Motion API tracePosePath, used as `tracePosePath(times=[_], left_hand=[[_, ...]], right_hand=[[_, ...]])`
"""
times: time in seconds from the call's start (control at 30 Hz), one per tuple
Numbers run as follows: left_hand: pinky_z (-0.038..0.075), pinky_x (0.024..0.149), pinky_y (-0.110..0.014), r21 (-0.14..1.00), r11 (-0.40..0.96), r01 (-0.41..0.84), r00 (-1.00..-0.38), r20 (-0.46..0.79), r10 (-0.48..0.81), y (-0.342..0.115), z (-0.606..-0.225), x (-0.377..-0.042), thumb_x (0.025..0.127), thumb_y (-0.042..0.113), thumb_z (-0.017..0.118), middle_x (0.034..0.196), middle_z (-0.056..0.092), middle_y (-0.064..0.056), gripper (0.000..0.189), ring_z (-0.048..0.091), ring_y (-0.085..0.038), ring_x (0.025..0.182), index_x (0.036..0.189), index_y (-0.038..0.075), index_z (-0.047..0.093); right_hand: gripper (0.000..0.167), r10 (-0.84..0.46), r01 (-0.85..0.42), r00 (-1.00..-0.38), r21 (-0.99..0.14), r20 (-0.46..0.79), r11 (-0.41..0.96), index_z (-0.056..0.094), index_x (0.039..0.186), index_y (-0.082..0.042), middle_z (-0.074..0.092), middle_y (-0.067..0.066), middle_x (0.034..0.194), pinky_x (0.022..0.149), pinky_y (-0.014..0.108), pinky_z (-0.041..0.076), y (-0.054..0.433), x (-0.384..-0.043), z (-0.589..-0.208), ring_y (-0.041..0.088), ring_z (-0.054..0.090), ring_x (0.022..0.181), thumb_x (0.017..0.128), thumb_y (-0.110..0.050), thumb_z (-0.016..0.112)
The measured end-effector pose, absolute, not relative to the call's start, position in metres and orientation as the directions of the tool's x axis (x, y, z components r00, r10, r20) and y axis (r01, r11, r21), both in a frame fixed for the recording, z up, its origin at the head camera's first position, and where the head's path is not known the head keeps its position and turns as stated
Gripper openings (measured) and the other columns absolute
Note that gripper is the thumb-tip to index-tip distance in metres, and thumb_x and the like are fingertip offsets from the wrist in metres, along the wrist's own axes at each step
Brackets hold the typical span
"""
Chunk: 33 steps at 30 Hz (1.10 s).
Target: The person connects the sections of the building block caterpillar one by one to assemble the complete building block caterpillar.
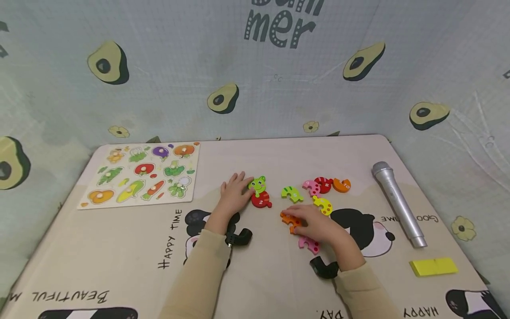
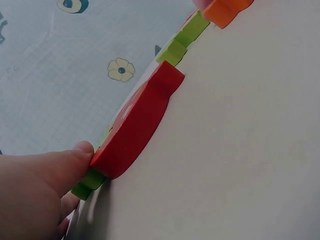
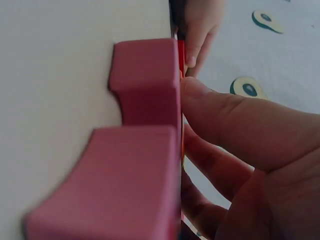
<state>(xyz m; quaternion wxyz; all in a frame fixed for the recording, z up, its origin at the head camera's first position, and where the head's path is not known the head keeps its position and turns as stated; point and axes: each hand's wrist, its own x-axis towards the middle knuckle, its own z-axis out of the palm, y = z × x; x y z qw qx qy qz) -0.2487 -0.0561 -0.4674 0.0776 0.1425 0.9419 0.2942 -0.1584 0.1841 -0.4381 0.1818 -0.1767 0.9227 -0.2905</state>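
Observation:
In the head view, my left hand (image 1: 232,198) has its fingers spread, the thumb touching a green caterpillar-head puzzle piece (image 1: 258,185). That head sits against a red piece numbered 2 (image 1: 260,200); the left wrist view shows the thick red edge (image 2: 137,127). My right hand (image 1: 322,225) grips an orange spotted puzzle piece (image 1: 290,220) between thumb and fingers, low over the table. Just below it lies a pink piece (image 1: 308,244), whose curved side (image 3: 145,75) fills much of the right wrist view.
Loose pieces lie beyond my right hand: green (image 1: 292,194), yellow (image 1: 323,205), pink (image 1: 312,188), red (image 1: 324,184) and orange (image 1: 341,185). A vegetable picture board (image 1: 187,177) is at back left. A silver microphone (image 1: 400,206) and yellow block (image 1: 434,266) lie right.

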Motion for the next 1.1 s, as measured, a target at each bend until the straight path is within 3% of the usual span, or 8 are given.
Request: tracePosePath(times=[0.27,0.37,0.53,0.83,1.1], left_hand=[[0.002,0.107,-0.060,0.623,0.749,0.226,-0.946,-0.044,0.322,-0.057,-0.472,-0.251,0.092,0.038,0.047,0.149,0.027,-0.010,0.045,0.012,-0.029,0.140,0.134,0.020,0.046],[0.003,0.106,-0.061,0.625,0.743,0.239,-0.945,-0.027,0.327,-0.059,-0.477,-0.254,0.092,0.042,0.045,0.149,0.028,-0.009,0.045,0.012,-0.029,0.140,0.133,0.023,0.047],[0.004,0.107,-0.060,0.617,0.756,0.219,-0.947,-0.053,0.318,-0.058,-0.475,-0.255,0.091,0.035,0.050,0.148,0.028,-0.011,0.045,0.013,-0.030,0.140,0.133,0.018,0.047],[0.006,0.107,-0.059,0.567,0.794,0.220,-0.952,-0.054,0.302,-0.058,-0.469,-0.252,0.092,0.035,0.048,0.149,0.027,-0.010,0.045,0.014,-0.031,0.139,0.134,0.019,0.046],[0.004,0.108,-0.059,0.573,0.793,0.208,-0.948,-0.081,0.307,-0.056,-0.469,-0.250,0.093,0.035,0.047,0.149,0.026,-0.010,0.045,0.013,-0.030,0.140,0.135,0.020,0.044]], right_hand=[[0.056,-0.352,-0.177,-0.902,-0.532,-0.248,0.828,0.051,0.129,-0.027,0.052,0.000,0.116,0.087,0.038,0.047,0.175,-0.157,-0.442,0.018,0.046,0.108,0.077,-0.032,0.070],[0.060,-0.356,-0.191,-0.900,-0.505,-0.253,0.842,0.050,0.130,-0.028,0.049,0.001,0.116,0.084,0.037,0.047,0.172,-0.155,-0.442,0.018,0.045,0.107,0.075,-0.030,0.073],[0.057,-0.389,-0.243,-0.894,-0.487,-0.224,0.839,0.052,0.128,-0.023,0.049,0.003,0.116,0.086,0.038,0.046,0.171,-0.156,-0.443,0.021,0.043,0.109,0.075,-0.023,0.072],[0.061,-0.239,-0.082,-0.958,-0.649,-0.157,0.756,0.047,0.132,-0.024,0.042,0.004,0.124,0.092,0.041,0.046,0.152,-0.165,-0.437,0.019,0.047,0.111,0.076,-0.024,0.072],[0.059,-0.243,-0.067,-0.962,-0.750,-0.127,0.658,0.048,0.130,-0.026,0.038,0.005,0.126,0.100,0.046,0.039,0.140,-0.178,-0.446,0.024,0.043,0.116,0.077,-0.024,0.072]])
